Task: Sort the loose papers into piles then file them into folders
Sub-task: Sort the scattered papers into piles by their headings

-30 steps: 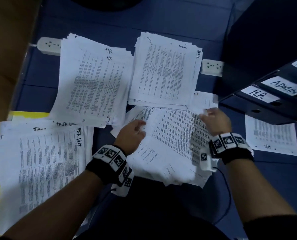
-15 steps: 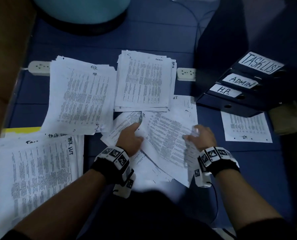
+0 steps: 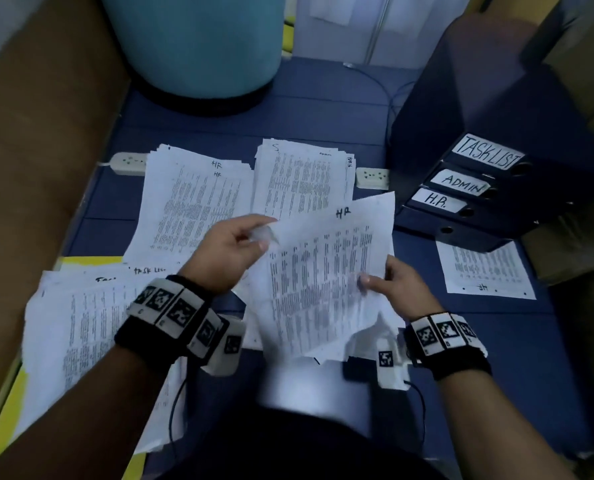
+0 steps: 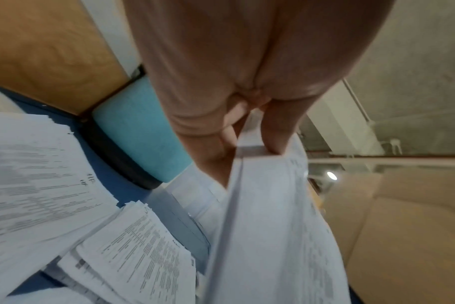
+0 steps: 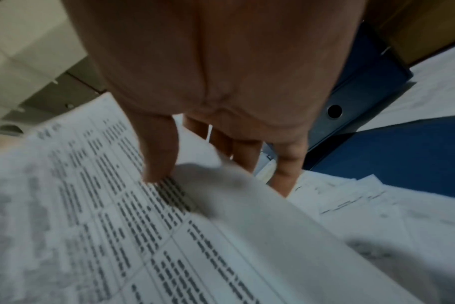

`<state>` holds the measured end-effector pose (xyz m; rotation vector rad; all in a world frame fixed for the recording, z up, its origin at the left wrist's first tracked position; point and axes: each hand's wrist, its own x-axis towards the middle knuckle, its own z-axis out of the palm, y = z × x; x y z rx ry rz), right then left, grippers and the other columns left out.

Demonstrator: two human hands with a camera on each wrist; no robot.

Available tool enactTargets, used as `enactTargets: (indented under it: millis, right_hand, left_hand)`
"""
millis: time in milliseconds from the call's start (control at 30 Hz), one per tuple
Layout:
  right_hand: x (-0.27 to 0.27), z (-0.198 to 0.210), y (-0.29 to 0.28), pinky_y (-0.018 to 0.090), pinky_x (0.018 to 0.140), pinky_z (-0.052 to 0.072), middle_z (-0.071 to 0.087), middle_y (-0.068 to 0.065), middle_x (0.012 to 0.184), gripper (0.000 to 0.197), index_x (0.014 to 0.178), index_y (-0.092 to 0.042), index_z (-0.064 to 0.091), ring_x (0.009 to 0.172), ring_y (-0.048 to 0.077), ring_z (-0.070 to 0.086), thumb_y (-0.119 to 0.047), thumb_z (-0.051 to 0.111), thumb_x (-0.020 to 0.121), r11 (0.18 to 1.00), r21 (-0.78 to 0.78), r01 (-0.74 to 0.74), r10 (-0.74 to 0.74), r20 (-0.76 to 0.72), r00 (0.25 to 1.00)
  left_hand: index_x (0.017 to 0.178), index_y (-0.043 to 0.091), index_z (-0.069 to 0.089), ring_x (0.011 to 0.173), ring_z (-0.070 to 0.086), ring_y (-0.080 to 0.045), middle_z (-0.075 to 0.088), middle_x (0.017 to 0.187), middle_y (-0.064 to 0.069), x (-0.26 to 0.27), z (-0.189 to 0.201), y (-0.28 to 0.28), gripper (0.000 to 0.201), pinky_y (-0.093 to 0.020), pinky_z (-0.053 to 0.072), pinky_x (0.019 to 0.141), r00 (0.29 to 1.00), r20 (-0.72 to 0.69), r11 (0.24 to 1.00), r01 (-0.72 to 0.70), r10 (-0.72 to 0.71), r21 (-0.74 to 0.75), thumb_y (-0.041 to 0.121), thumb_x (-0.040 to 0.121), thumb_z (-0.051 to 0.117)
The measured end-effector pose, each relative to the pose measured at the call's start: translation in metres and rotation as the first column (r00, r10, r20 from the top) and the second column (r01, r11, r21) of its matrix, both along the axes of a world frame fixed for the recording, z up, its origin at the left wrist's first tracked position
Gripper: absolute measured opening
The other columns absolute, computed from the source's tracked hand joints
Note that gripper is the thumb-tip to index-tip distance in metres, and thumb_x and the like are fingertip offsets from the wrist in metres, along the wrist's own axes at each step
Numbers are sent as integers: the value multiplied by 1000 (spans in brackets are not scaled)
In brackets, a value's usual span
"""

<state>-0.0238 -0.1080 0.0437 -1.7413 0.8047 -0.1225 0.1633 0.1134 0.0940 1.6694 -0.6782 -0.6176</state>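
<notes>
Head view: both hands, left (image 3: 231, 252) and right (image 3: 397, 285), pinching HR sheet (image 3: 326, 271).

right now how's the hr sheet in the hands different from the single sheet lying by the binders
The held sheet is lifted and tilted, pinched by the left hand and right hand; the sheet by the binders lies flat on the blue floor, untouched. The held sheet is curled and creased; the sheet by the binders looks smooth. The held sheet's "HR" reads upright from the head view; the other's is upside down. Both are printed pages marked HR.
</notes>
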Motion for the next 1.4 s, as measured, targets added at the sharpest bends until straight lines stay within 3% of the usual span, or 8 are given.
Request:
enactTargets:
  millis: [133,300,433,633,800,967,1100,1400]
  right_hand:
    - [-2,10,23,34,85,52,76,-3,90,23,108,-13,68,84,12,70,0,56,93,980,174,97,-124,146,982]
    - [3,12,43,33,75,54,73,5,89,19,102,-7,65,82,20,67,5,52,95,905,344,251,-337,220,915]
    - [-1,10,49,35,73,49,68,1,73,9,93,-8,66,71,22,59,-6,58,95,921,245,302,-351,188,918]
    - [-12,7,54,47,89,54,73,8,99,23,98,-19,65,94,30,69,-28,73,79,954,94,285,-296,132,946]
    - [-13,10,50,32,66,39,52,7,73,8,88,-14,59,68,19,45,-17,66,90,909,16,417,-414,165,895]
    - [-25,24,31,34,57,43,54,8,72,9,79,-29,59,58,21,49,-30,58,88,743,19,669,-649,265,714]
    - [-46,29,2,15,37,31,43,-2,53,18,83,-24,50,30,9,32,-13,51,97,561,173,810,-813,299,499]
    - [-49,34,3,12,34,27,39,1,55,24,80,-20,46,31,8,32,-6,48,99,647,173,742,-748,333,574]
  left_hand:
    - [122,42,51,82,61,-16,65,96,-3,7,-2,16,47,-32,51,73,942,-227,954,-278,247,-115,4,94,53]
    - [125,14,55,99,65,-26,65,119,-17,-12,-31,28,30,-41,53,85,899,-394,979,-204,192,11,4,98,46]
    - [108,21,65,108,64,-29,69,113,-10,-27,-42,31,30,-53,44,101,888,-398,971,-235,229,36,0,97,46]
    - [112,15,65,109,64,-29,70,111,-10,-32,-41,30,23,-52,44,101,837,-445,936,-353,319,5,5,96,51]
    - [103,17,67,110,62,-33,69,111,-13,-35,-40,25,26,-54,45,101,822,-474,932,-362,315,-8,9,101,43]
    - [103,22,69,113,61,-28,70,112,-7,-30,-44,28,28,-53,40,104,829,-436,919,-394,351,-10,11,101,43]
    - [106,20,68,114,61,-28,69,114,-7,-24,-46,30,26,-53,40,104,822,-434,911,-412,369,-4,11,100,44]
    - [105,21,69,113,61,-30,69,114,-8,-24,-42,28,28,-55,41,103,824,-435,918,-397,362,12,11,100,44]
